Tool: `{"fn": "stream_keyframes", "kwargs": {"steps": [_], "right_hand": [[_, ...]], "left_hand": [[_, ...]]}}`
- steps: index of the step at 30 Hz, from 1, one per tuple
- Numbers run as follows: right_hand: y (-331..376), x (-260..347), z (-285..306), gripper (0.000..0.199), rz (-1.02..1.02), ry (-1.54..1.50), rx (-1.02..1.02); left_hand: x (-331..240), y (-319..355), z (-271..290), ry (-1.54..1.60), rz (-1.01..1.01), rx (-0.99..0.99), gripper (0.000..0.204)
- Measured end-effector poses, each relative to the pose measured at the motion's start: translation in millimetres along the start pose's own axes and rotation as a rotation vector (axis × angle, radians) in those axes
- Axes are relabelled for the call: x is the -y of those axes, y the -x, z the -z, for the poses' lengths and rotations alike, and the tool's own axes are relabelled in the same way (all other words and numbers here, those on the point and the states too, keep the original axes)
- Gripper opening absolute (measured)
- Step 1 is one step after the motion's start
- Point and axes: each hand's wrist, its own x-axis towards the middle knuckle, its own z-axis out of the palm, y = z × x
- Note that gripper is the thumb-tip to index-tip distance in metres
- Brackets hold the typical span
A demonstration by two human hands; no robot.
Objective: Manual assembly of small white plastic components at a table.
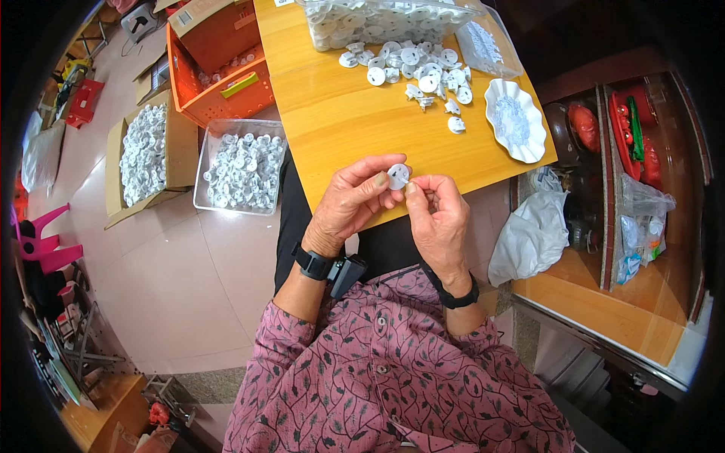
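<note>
Both hands (396, 204) at table edge (453, 198), probably.

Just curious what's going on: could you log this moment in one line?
left hand: grip on white disc | right hand: pinching disc edge | loose white discs on wooden table

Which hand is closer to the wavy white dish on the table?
The right hand. It is the hand on the same side as the wavy white dish, which sits up and to its right. The left hand is farther away, on the other side of the small white disc both hold.
</note>
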Motion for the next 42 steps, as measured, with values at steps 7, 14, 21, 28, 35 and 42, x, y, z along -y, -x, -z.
{"fn": "stream_keyframes", "kwargs": {"steps": [7,14,21,28,35,42], "right_hand": [[-1.2,4.5,0.6,0.010,0.023,0.049,0.013],[-0.7,4.4,-1.1,0.011,0.050,0.073,0.010],[-1.1,-3.0,-0.6,0.015,0.192,0.273,0.019],[-1.9,-5.7,1.1,0.016,0.259,0.390,0.038],[-0.9,-6.0,0.9,0.017,0.197,0.341,0.040],[-0.8,-6.9,-0.2,0.016,0.165,0.275,0.040]], "left_hand": [[-1.2,0.5,-5.7,-0.024,0.011,-0.037,0.040],[-1.2,1.5,-4.7,-0.054,0.006,-0.016,0.040],[-1.6,1.1,-4.2,-0.082,0.013,-0.020,0.038],[1.3,0.0,-6.8,-0.192,-0.009,-0.055,0.035],[1.5,-1.5,-11.7,-0.354,-0.070,-0.071,0.033],[0.8,-0.4,-10.2,-0.335,-0.034,-0.075,0.031]]}}
